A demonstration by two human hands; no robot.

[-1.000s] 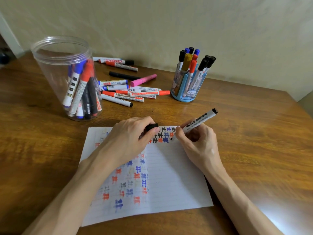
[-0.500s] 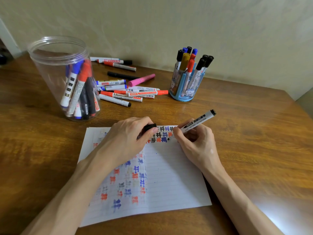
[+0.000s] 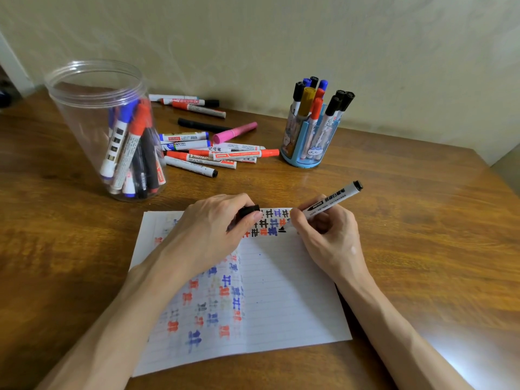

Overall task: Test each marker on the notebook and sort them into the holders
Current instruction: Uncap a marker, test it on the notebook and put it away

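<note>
Fingers (image 3: pixel 297 220) of the right hand (image 3: pixel 329 237) pinch a black marker (image 3: pixel 334 197) low on its barrel, nib at the notebook page (image 3: pixel 287 291) for a test stroke; the left hand (image 3: pixel 208 235), just beside, grips the cap (image 3: pixel 249 211), seemingly steadying the paper.

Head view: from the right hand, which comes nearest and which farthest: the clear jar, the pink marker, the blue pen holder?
1. Blue pen holder, straight ahead of the right hand.
2. Pink marker, farther back and left, among the loose markers.
3. Clear jar, far to the left.
</note>
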